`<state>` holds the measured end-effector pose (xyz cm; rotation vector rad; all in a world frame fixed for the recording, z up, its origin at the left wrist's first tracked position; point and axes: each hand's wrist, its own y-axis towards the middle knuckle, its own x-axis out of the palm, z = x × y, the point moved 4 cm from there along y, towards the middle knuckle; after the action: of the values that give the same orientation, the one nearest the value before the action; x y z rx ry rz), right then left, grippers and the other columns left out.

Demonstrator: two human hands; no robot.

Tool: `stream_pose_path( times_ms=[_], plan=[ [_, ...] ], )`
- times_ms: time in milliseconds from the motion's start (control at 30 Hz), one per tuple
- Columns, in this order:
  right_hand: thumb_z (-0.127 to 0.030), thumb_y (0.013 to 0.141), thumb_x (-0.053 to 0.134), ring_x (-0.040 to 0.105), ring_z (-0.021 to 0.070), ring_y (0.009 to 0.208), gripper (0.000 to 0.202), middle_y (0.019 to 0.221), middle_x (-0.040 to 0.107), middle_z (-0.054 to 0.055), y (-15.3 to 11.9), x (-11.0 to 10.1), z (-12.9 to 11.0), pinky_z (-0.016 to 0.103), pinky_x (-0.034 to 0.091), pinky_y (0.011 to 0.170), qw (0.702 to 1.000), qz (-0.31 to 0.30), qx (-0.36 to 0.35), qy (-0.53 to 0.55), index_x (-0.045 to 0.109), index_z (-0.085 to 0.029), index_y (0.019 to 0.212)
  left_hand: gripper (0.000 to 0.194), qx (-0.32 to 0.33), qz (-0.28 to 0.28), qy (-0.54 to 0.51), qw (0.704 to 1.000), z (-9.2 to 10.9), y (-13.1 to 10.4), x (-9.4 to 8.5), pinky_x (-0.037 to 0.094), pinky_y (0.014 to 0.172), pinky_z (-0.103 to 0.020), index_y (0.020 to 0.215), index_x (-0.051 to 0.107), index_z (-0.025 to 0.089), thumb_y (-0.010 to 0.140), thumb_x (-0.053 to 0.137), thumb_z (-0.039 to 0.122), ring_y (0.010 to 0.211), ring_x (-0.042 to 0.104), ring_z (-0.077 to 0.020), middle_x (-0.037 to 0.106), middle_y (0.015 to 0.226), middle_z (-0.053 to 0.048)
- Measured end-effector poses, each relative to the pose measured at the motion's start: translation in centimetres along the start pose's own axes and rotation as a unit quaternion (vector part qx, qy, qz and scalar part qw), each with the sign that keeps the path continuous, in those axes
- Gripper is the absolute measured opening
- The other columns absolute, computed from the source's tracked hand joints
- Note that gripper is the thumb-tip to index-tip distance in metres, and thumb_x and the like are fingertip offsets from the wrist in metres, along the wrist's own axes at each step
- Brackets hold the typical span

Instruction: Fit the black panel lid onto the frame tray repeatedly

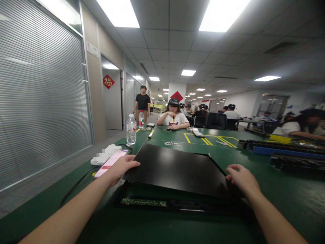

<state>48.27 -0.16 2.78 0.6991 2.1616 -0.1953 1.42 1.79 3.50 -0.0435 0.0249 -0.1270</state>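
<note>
A glossy black panel (175,167) is tilted over a black frame (198,206) on the green table. A green circuit board (143,202) shows along the frame's near edge. My left hand (123,167) grips the panel's left edge, thumb on top and fingers partly hidden behind it. My right hand (240,176) is at the panel's right edge, with its fingers curled and the fingertips near the frame's side; part of the panel's right corner lies in shadow beneath it.
A phone (111,163), a white object (105,154) and water bottles (131,130) stand at the left. Black and blue strips (274,151) lie at the right. Across the green table (162,134) sits a person (175,117); another person (143,103) stands behind.
</note>
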Motion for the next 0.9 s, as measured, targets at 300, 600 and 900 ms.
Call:
stream_pose_path(
  times_ms=[300,600,900],
  plan=[
    [-0.042,0.068,0.045,0.062,0.0196,0.058,0.035,0.07,0.069,0.004,0.28,0.1,0.25,0.03,0.041,0.05,1.0,0.003,-0.003,-0.019,0.056,-0.023,0.096,0.03,-0.004,-0.033,-0.005,0.999,-0.41,-0.07,0.19,0.048,0.067,-0.028,0.088,0.065,0.014,0.061,0.069,0.025,0.071,0.067,-0.0204,0.073,0.071,-0.003],
    [-0.041,0.068,0.044,0.062,0.022,0.065,0.033,0.071,0.069,0.004,-0.11,-0.15,-0.08,0.032,0.043,0.053,0.999,0.009,-0.004,-0.04,0.057,-0.024,0.094,0.033,-0.02,-0.03,-0.004,0.999,-0.73,-0.05,0.53,0.048,0.066,-0.028,0.088,0.065,0.014,0.058,0.07,0.027,0.069,0.068,-0.0205,0.073,0.07,-0.003],
    [-0.04,0.067,0.045,0.062,0.0219,0.064,0.034,0.073,0.069,0.004,0.17,0.19,-0.11,0.032,0.044,0.054,0.998,0.005,-0.019,-0.062,0.058,-0.025,0.095,0.03,-0.038,-0.024,0.009,0.999,-0.68,-0.3,0.69,0.047,0.061,-0.026,0.087,0.064,0.013,0.059,0.067,0.024,0.063,0.066,-0.0186,0.072,0.067,-0.003]
  ],
)
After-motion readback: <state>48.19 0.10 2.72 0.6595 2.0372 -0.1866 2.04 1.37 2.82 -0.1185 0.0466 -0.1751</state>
